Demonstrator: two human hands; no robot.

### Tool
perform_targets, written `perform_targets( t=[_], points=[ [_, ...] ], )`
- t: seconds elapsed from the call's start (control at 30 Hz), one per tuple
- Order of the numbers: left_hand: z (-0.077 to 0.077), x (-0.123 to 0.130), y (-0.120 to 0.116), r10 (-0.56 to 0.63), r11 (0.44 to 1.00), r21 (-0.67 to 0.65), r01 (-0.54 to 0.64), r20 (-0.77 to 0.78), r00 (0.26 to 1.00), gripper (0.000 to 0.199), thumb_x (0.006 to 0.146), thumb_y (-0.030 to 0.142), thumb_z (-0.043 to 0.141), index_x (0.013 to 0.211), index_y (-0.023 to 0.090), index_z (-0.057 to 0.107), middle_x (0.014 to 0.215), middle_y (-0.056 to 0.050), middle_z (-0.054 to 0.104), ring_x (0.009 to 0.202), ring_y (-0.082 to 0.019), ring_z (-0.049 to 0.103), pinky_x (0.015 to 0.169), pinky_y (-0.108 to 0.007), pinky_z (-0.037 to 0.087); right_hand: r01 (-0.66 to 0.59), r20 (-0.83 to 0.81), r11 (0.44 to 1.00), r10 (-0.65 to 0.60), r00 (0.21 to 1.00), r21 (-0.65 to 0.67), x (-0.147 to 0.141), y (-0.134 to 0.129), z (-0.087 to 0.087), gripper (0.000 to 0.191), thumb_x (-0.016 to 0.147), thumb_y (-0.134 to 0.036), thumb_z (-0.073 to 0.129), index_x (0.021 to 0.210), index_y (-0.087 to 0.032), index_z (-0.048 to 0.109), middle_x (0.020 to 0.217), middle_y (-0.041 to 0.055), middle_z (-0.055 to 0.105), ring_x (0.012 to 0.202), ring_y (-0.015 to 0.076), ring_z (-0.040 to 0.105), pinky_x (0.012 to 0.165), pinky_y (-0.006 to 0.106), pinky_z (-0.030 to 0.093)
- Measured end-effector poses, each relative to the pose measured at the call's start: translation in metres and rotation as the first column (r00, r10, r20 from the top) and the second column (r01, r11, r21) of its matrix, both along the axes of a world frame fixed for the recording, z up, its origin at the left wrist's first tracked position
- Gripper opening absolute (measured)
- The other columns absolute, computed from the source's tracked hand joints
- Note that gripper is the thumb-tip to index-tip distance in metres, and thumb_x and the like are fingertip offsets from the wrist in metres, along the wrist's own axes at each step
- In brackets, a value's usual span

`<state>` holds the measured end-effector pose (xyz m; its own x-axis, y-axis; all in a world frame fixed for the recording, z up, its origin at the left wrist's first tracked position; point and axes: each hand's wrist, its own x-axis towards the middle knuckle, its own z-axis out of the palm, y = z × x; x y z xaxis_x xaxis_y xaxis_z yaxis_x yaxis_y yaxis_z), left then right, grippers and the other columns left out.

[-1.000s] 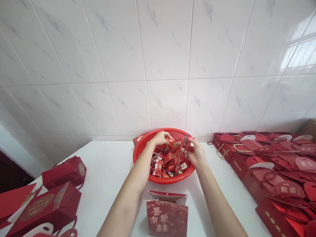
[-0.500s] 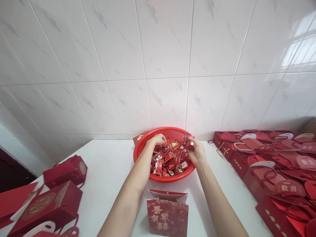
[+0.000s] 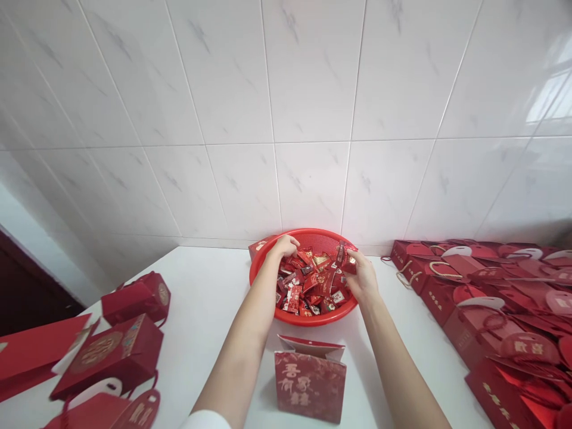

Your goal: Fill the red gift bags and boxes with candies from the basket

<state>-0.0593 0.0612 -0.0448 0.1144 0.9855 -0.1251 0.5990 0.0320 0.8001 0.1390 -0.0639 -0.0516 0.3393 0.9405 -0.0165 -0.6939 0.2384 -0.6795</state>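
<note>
A red plastic basket (image 3: 308, 320) stands near the wall, holding many small red-wrapped packets (image 3: 313, 285). Over its left side is my left hand (image 3: 285, 246), fingers curled together; whatever they may hold is too small to make out. My right hand (image 3: 361, 275) is at the basket's right rim, its fingers closed on red packets (image 3: 347, 256). In front of the basket, an upright red paper box (image 3: 310, 386) with pale characters has its top open. Neither hand touches that box.
Rows of red gift boxes (image 3: 482, 333) with cord handles fill the right side of the white table (image 3: 210, 298). More red boxes (image 3: 120, 351) lie at the left. Another red box (image 3: 257, 245) is partly hidden behind the basket. A tiled wall (image 3: 313, 179) rises behind.
The whole view has shifted slightly, so things appear further right. My left hand has risen a little from the packets towards the basket's back rim. My right hand still holds its packets.
</note>
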Motion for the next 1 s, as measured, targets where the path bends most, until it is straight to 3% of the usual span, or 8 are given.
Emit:
perform_targets(
  t=[0.07,0.17,0.4,0.6,0.87,1.0],
  points=[
    [0.006,-0.004,0.004,0.032,0.999,0.013,-0.033,0.051,0.998,0.03,0.063,0.008,0.074,0.089,0.021,0.07,0.051,0.007,0.056,0.048,-0.014,0.055,0.051,-0.026,0.043,-0.006,0.009,1.0,0.007,1.0,-0.002,-0.001,-0.001,0.001,0.018,0.056,-0.017,0.079,0.065,-0.019,0.064,0.068,-0.0029,0.069,0.062,0.0136,0.061,0.057,0.025,0.047],
    [0.012,-0.007,0.005,0.038,0.998,0.05,-0.047,0.173,0.984,0.034,0.059,0.005,0.072,0.089,0.019,0.071,0.06,0.004,0.064,0.055,-0.014,0.06,0.054,-0.024,0.046,-0.02,-0.006,0.999,0.02,1.0,-0.031,-0.001,-0.002,0.002,0.019,0.054,-0.016,0.079,0.064,-0.019,0.063,0.069,-0.0027,0.069,0.063,0.0139,0.061,0.056,0.025,0.046],
    [0.027,-0.001,-0.006,-0.042,0.997,0.075,0.009,0.459,0.887,0.039,0.063,0.003,0.069,0.099,0.016,0.067,0.085,-0.003,0.07,0.069,-0.013,0.068,0.069,-0.026,0.056,-0.077,0.039,0.996,0.079,0.996,-0.043,-0.001,-0.004,0.007,0.019,0.055,-0.019,0.079,0.07,-0.02,0.067,0.072,-0.0022,0.071,0.066,0.0154,0.063,0.057,0.026,0.048],
    [0.035,0.008,-0.012,-0.157,0.986,0.133,0.1,0.553,0.818,0.036,0.062,0.007,0.076,0.096,0.013,0.067,0.091,-0.006,0.071,0.081,-0.017,0.07,0.078,-0.03,0.058,-0.092,0.003,0.995,0.092,0.996,-0.038,-0.003,-0.005,0.013,0.012,0.054,-0.015,0.076,0.062,-0.019,0.067,0.067,-0.0018,0.07,0.062,0.0128,0.06,0.059,0.024,0.049],
    [0.037,0.015,-0.02,-0.242,0.97,0.156,0.188,0.514,0.823,0.032,0.06,0.009,0.068,0.091,0.015,0.07,0.077,0.0,0.069,0.065,-0.011,0.062,0.066,-0.024,0.053,-0.02,-0.066,0.998,0.016,0.998,-0.062,0.001,0.003,0.003,0.017,0.055,-0.015,0.078,0.062,-0.018,0.063,0.064,-0.0039,0.067,0.061,0.0122,0.059,0.058,0.024,0.048],
    [0.036,0.019,-0.025,-0.357,0.934,0.041,0.355,0.181,0.917,0.023,0.068,0.022,0.069,0.09,0.018,0.072,0.079,-0.001,0.072,0.055,-0.011,0.058,0.059,-0.025,0.05,0.009,-0.08,0.999,-0.013,0.997,-0.054,0.005,0.01,-0.005,0.017,0.057,-0.015,0.078,0.063,-0.018,0.062,0.067,-0.0033,0.068,0.063,0.0112,0.06,0.056,0.022,0.047]
  ],
)
